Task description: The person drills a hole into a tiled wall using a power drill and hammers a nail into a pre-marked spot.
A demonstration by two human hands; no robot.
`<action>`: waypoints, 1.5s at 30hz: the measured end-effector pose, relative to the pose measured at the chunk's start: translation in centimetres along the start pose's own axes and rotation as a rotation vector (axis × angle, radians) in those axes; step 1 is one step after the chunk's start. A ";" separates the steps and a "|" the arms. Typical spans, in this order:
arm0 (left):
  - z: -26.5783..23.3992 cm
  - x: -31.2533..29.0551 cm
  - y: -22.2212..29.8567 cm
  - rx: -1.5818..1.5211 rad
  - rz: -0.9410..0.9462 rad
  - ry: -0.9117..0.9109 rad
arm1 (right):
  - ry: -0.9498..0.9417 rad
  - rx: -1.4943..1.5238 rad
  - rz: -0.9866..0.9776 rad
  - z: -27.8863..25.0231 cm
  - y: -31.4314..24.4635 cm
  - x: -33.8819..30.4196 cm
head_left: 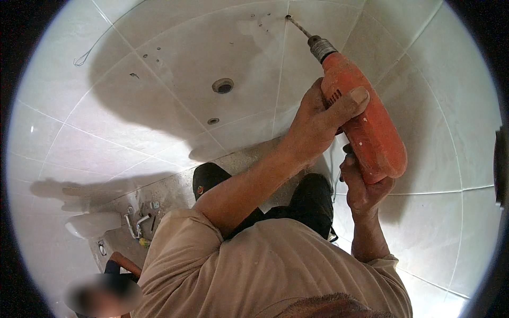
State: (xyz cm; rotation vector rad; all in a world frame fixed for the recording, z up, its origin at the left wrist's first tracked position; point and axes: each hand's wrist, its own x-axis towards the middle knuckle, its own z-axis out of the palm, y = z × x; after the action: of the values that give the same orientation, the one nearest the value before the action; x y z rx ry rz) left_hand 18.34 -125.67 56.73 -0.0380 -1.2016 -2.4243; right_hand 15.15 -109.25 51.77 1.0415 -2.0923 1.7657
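Note:
A worn orange-red power drill [371, 127] is pointed up and to the left at the tiled wall. The tip of its long bit [299, 26] meets a dark hole [288, 17] on a tile joint; how deep it sits I cannot tell. My left hand [323, 116] grips the drill's body behind the chuck [321, 49], thumb laid across the top. Lower down, my right hand [366, 191] is closed around the rear handle, mostly hidden beneath the body. Whether a finger presses the trigger is not visible.
Left of the drill, the wall has a round drain opening [222, 86], a smaller pipe hole [213, 121] and several small drilled holes. Pipe fittings [137, 225] and a white ceramic piece [93, 224] are at lower left, near another person [103, 294]. A thin wire [85, 55] hangs at upper left.

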 end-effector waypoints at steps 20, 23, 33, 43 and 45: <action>-1.5 2.2 0.2 -0.330 -0.008 -0.038 | -0.161 -0.300 -0.068 0.9 -5.3 4.2; -1.8 2.3 0.1 -0.330 0.041 -0.054 | -0.072 -0.319 -0.094 1.2 -4.3 3.4; -2.2 2.7 0.5 -0.294 0.036 -0.015 | -0.179 -0.492 -0.100 1.7 -4.1 3.7; -2.2 3.0 0.1 -0.293 0.058 -0.029 | -0.103 -0.506 0.013 1.8 -3.6 3.3; -2.3 3.1 0.1 -0.304 0.071 -0.035 | -0.112 -0.504 -0.037 1.5 -3.2 3.4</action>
State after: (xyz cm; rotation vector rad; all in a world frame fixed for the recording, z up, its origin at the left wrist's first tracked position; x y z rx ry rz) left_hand 15.95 -128.58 56.03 -0.2110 -0.8203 -2.5297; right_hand 15.06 -112.04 55.83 1.0322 -2.3838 1.0873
